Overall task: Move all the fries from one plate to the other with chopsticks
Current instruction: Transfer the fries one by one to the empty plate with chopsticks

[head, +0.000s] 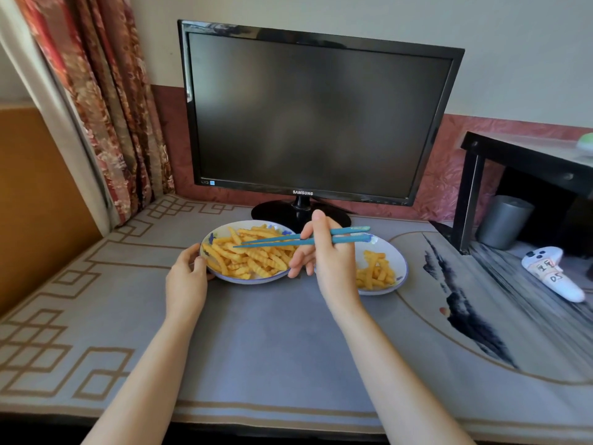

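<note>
The near half of the grey patterned desk [272, 332] lies open, giving hands a way to both plates from the front. Behind the fries-heaped white plate [253, 281], the black monitor's round foot [272, 211] stands just beside its far rim. The left hand [186, 277] grips its left rim; the right hand [327, 258], holding blue chopsticks [279, 243], covers the gap to the sparser white plate [401, 255]. A white game controller [552, 274] lies well apart rightward.
</note>
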`<state>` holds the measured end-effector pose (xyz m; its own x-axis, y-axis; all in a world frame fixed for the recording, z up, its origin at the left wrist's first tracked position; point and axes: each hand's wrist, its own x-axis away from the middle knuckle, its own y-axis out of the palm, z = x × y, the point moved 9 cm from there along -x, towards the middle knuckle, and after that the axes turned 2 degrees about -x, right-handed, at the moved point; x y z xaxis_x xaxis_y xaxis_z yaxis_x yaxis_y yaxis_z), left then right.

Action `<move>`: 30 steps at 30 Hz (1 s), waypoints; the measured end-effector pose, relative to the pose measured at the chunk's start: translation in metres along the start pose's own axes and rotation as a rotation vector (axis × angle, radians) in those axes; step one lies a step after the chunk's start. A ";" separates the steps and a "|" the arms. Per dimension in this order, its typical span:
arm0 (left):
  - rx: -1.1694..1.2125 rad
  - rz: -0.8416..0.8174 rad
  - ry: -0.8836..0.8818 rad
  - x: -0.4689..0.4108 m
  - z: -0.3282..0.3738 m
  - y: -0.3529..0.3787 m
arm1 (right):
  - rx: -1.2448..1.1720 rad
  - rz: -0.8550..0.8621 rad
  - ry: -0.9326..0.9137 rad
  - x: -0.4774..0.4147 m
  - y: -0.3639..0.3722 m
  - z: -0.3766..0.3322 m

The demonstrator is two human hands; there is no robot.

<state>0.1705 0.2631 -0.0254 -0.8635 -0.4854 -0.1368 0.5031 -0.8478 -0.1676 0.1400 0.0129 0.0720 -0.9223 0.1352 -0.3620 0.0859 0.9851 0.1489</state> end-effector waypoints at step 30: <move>0.000 -0.009 0.003 0.001 0.001 0.001 | 0.351 0.259 -0.062 0.019 -0.148 -0.036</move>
<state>0.1703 0.2613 -0.0246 -0.8681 -0.4769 -0.1381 0.4951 -0.8523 -0.1686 0.0958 -0.1344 0.0764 -0.8301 0.3777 -0.4102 0.4437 0.8929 -0.0759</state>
